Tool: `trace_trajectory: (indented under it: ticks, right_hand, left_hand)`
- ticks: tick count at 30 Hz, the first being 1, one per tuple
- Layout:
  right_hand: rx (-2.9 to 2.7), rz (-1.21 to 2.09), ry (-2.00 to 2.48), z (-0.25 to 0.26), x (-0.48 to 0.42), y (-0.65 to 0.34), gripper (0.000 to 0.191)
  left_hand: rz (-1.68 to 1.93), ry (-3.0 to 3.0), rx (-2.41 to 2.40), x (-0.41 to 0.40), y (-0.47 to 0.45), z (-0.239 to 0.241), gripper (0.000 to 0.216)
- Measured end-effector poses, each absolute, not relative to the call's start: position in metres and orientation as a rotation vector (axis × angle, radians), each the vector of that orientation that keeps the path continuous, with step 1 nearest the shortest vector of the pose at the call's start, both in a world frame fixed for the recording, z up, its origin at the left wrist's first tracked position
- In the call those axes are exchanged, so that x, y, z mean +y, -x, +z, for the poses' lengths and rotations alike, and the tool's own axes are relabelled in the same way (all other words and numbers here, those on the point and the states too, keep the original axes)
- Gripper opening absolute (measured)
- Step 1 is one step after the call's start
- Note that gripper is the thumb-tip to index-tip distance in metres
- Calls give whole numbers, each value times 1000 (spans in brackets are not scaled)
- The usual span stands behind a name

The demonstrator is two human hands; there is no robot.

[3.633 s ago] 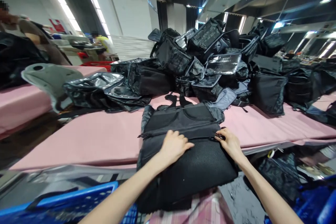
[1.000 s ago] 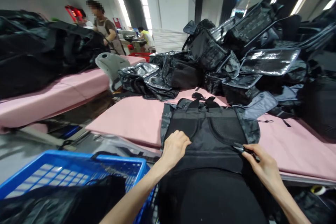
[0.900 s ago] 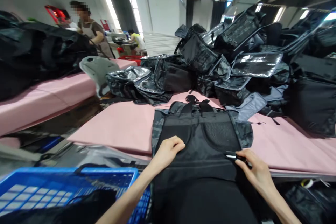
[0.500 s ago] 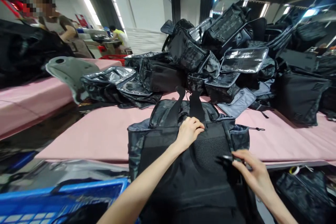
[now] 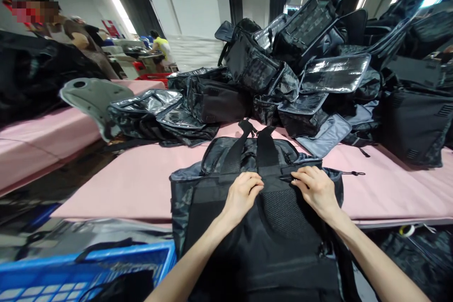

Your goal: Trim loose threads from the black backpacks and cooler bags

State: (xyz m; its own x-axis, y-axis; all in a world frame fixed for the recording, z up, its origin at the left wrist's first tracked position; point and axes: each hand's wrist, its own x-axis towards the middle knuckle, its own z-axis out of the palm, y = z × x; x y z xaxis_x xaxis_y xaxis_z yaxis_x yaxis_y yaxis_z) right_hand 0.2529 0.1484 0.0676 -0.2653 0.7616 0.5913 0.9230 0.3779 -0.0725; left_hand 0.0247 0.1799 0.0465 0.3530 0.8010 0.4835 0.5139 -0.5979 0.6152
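A black backpack [image 5: 262, 236] lies back-side up in front of me, half on the pink table [image 5: 141, 179] and half hanging toward me. Its two straps [image 5: 251, 148] run away from me over the top. My left hand [image 5: 242, 193] rests on the backpack's upper edge with its fingers curled onto the fabric below the left strap. My right hand [image 5: 314, 188] grips the same upper edge just right of the straps, fingers bent over it. No tool shows in the right hand.
A big heap of black and camouflage bags [image 5: 300, 71] fills the table's far side. A grey moulded part [image 5: 88, 99] lies at the left. A blue crate [image 5: 88, 269] stands at the lower left. Other people [image 5: 53, 28] work in the background.
Both hands moved up to the backpack's top edge. My right hand left the lower right side, where it held a small dark tool that is out of sight now. The backpack stands more bulged.
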Motion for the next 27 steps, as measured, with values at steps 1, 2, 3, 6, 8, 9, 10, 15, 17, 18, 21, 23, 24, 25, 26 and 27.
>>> trace_trajectory:
  ticks: [1,2,3,6,8,9,10,15,17,18,21,23,24,25,26,27]
  right_hand:
    - [-2101,-389,1447,67,149,-253,17]
    - [-2105,-394,1449,67,149,-252,17]
    - [-2107,-403,1456,67,150,-252,16]
    - [-2116,-419,1487,69,153,-250,15]
    - [-2115,-391,1484,72,154,-250,16]
    - [-2105,-367,1474,74,154,-250,17]
    - [-2095,-345,1458,76,154,-251,18]
    - [-2146,-412,1452,76,153,-250,17]
    - [-2171,-442,1482,73,155,-249,16]
    - [-2166,-422,1489,72,156,-249,16]
    - [-2110,-288,1479,72,159,-249,17]
    - [-2113,-258,1475,74,160,-247,17]
    - [-2129,-272,1481,75,160,-246,17]
    - [-2144,-280,1488,76,160,-243,16]
    - [-2149,-270,1493,78,159,-239,16]
    - [-2147,-241,1494,79,159,-234,15]
  left_hand:
    - [1133,-2262,1145,177,-22,45,13]
    - [1152,-2260,1138,175,-20,43,13]
    - [1168,-2260,1136,173,-18,42,13]
    - [1203,-2286,1117,169,-14,39,14]
    - [1224,-2315,1098,167,-11,37,13]
    - [1236,-2335,1095,165,-9,35,13]
    - [1252,-2359,1095,163,-7,34,13]
    - [1310,-2505,1085,144,5,22,15]
    - [1302,-2541,1081,133,11,16,17]
    - [1296,-2558,1083,128,14,14,18]
    - [1274,-2602,1101,117,22,7,20]
    - [1276,-2601,1101,114,26,4,20]
    - [1280,-2590,1100,113,27,3,20]
    - [1285,-2575,1098,113,28,2,20]
    - [1284,-2557,1100,112,28,1,19]
    - [1281,-2538,1101,111,28,1,19]
